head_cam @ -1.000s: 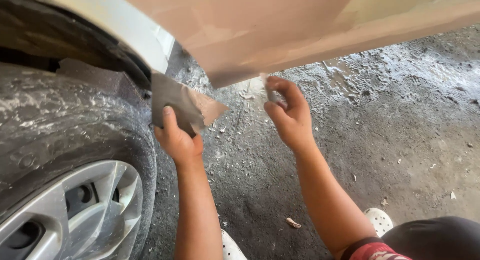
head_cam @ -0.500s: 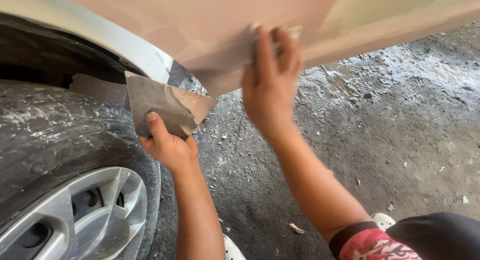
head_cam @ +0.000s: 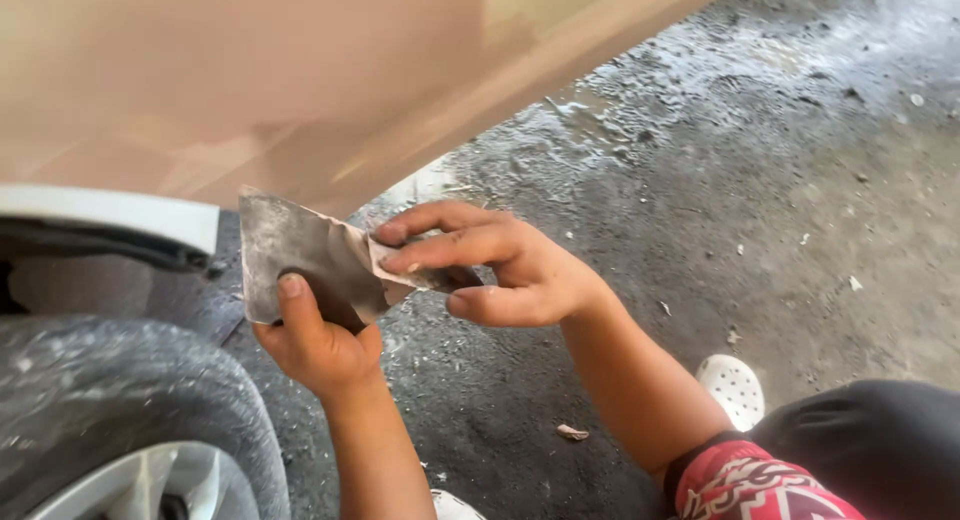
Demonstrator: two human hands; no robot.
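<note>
**Sandpaper sheet held in both hands beside the car panel**

The grey, creased sandpaper sheet sat just below the beige car panel and above the tyre. The left hand was clenched on the sheet's lower edge, thumb pressed on its face. The right hand pinched the sheet's right corner between fingers and thumb. Both grips were closed on the sheet. Wet, gritty floor lay right of the panel. No labels were legible.

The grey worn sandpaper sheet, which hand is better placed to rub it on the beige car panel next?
Probably the left hand: its thumb already pins the grey worn sandpaper sheet flat, just under the beige car panel. The right hand only pinches the sheet's edge.
</note>
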